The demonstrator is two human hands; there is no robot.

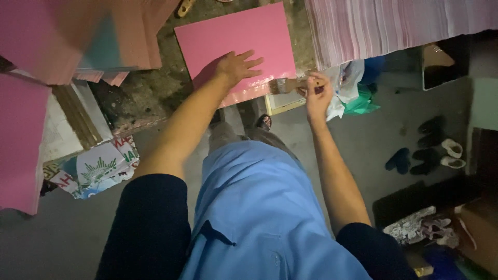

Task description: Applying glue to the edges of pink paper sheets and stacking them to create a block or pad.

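Stained worktable (150,93), left hand (236,67) spread flat on pink sheet (244,36), right hand (317,96) gripping paintbrush (290,84)

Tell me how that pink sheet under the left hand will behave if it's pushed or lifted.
The pink sheet looks thin and flat, so probably light and somewhat bendy. The left hand lies flat on it; unpinned, it might slide. Its near edge seems glossy, possibly wet from the brush.

Stack of pink sheets (78,36) sitting at upper left, one teal sheet (104,49) showing among them. Striped pink-and-white pile (394,23) lying at upper right. Printed papers (101,166) lying on the grey floor (363,140) at left. Dark shoes (428,148) and pale sandals (452,154) sitting together at right. Green bag (363,101) lying below the striped pile.
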